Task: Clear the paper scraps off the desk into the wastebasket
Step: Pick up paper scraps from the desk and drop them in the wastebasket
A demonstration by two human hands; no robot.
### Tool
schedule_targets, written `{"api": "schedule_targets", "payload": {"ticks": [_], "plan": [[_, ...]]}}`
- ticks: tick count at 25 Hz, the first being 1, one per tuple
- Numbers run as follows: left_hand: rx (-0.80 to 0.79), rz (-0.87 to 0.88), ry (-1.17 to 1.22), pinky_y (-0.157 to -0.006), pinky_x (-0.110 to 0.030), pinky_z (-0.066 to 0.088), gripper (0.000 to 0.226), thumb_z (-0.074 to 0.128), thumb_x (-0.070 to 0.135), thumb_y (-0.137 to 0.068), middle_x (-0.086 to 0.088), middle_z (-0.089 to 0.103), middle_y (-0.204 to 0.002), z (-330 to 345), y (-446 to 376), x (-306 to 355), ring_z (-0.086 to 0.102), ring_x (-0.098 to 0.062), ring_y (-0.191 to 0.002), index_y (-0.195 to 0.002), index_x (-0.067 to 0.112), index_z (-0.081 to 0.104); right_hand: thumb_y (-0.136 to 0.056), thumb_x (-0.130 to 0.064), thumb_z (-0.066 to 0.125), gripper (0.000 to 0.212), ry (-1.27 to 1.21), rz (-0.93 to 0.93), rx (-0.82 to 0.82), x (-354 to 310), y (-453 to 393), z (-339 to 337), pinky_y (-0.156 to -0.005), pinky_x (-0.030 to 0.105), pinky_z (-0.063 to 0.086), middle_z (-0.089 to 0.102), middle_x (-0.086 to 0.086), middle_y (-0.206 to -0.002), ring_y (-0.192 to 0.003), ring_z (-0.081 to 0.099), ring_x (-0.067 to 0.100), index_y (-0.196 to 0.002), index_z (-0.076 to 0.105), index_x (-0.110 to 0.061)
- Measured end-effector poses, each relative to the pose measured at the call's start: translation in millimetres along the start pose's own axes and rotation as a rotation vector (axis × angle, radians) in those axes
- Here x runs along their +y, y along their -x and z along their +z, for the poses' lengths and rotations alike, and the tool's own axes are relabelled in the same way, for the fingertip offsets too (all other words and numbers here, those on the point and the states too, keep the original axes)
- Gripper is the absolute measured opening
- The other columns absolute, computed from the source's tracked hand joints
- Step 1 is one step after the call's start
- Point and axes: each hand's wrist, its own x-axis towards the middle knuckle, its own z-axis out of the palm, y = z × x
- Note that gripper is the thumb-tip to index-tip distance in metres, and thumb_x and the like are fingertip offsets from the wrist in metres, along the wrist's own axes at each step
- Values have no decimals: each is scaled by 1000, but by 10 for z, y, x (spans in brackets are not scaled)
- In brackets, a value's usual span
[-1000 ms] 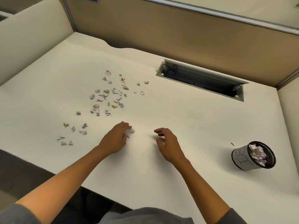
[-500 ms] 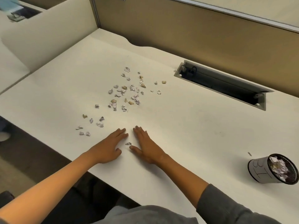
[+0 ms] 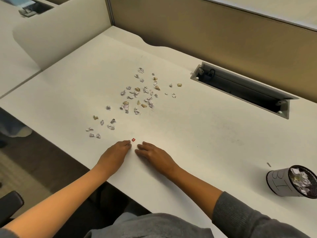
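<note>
The white desk (image 3: 197,134) fills the view, with an open cable tray (image 3: 243,90) at its far right. A mesh wastebasket (image 3: 291,182), holding crumpled paper, stands at the near right. Paper scraps (image 3: 137,93) lie scattered left of centre, well apart from it. The left hand (image 3: 116,155) and right hand (image 3: 154,155) rest side by side near the front edge; whether either's fingers hold anything cannot be told. A tiny red bit (image 3: 133,139) lies just beyond them.
</note>
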Motion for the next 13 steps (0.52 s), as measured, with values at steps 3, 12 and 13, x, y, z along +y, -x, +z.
{"api": "schedule_targets", "payload": {"ticks": [3,12,13], "plan": [[45,17,-52,-89,-29,49,36,44,0,-95,-4,59,-124,-1,-23,38,55,-20,-112,-126,8,61,-104,-18,42,29,84,-3,5,13,44,-30,-84,42,52,58,3,-130,-123,48,22,-125,61,-13],[90,-435,847,-64,-14,46,17,65,5,-79,2,71,-81,-271,-248,186,64,-10,-74,-83,18,74,-89,-22,69,8,-705,504,223,87,74,-221,-69,18,49,71,-2,-88,-76,64,9,-91,73,-14],[121,-492,948,-64,-18,47,15,67,6,-79,-1,71,-82,-288,-284,179,64,-12,-75,-83,19,73,-88,-25,72,9,-855,571,241,113,96,-245,-67,19,49,72,-3,-85,-73,64,8,-90,74,-16]]}}
